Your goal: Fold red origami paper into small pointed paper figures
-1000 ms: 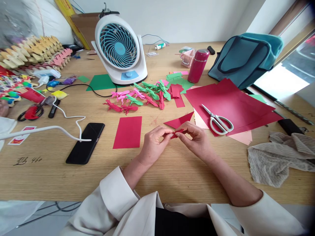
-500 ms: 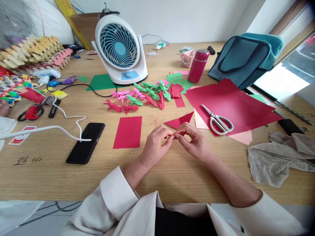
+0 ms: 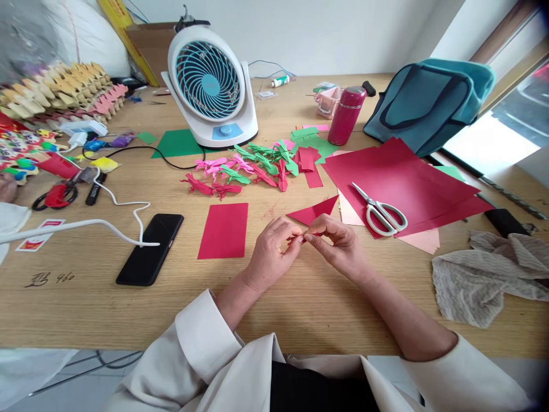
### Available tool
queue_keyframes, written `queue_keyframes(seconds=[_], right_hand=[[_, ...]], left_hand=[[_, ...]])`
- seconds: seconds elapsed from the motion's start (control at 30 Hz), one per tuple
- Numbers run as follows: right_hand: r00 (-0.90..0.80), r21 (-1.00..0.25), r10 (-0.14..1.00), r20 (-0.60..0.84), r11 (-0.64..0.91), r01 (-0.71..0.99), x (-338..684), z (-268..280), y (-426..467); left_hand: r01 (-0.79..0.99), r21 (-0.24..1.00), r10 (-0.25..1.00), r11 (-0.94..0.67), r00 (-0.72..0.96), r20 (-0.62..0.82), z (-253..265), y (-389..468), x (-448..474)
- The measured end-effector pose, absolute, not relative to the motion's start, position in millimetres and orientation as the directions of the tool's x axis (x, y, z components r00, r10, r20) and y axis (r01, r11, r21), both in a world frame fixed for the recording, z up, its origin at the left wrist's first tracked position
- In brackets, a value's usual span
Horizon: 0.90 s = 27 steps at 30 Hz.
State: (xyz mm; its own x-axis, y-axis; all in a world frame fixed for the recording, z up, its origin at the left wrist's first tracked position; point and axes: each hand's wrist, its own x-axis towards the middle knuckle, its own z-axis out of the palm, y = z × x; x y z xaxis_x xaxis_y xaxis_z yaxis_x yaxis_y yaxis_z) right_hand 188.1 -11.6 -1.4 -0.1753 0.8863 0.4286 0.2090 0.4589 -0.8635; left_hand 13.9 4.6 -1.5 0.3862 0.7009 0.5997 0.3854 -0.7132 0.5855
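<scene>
My left hand and my right hand meet over the table, thumbs and forefingers pinched on a small folded piece of red paper. The fingers hide most of that piece. Just beyond them lies a red paper triangle. To the left of my left hand is a flat red paper rectangle. Farther back, several folded paper figures in pink, green and red lie in a loose pile, beside a stack of red paper strips.
White-handled scissors rest on large red sheets at the right. A black phone with a white cable lies left. Behind stand a fan, a red bottle and a blue bag. Another person's hand shows at far left.
Both hands keep their pinch on the small red paper, with only slight finger movement. The view has shifted very slightly; the things on the table lie as before.
</scene>
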Motion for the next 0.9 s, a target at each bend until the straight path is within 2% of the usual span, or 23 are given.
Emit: queue_keyframes(seconds=[0.23,0.47,0.9], right_hand=[[-0.198,-0.881,0.9,0.388,0.425,0.206,191.0,3.0,-12.2],[-0.164,-0.935,0.948,0.274,0.303,0.187,192.7,0.9,-12.7],[-0.207,-0.868,0.891,0.403,0.444,0.222,187.1,-2.9,-12.6]], left_hand=[[0.414,0.58,0.712,-0.701,0.38,0.59,-2.4,5.3,13.3],[0.412,0.627,0.751,-0.661,0.344,0.564,-5.0,5.8,12.3],[0.425,0.563,0.705,-0.709,0.411,0.578,-4.6,4.1,14.3]])
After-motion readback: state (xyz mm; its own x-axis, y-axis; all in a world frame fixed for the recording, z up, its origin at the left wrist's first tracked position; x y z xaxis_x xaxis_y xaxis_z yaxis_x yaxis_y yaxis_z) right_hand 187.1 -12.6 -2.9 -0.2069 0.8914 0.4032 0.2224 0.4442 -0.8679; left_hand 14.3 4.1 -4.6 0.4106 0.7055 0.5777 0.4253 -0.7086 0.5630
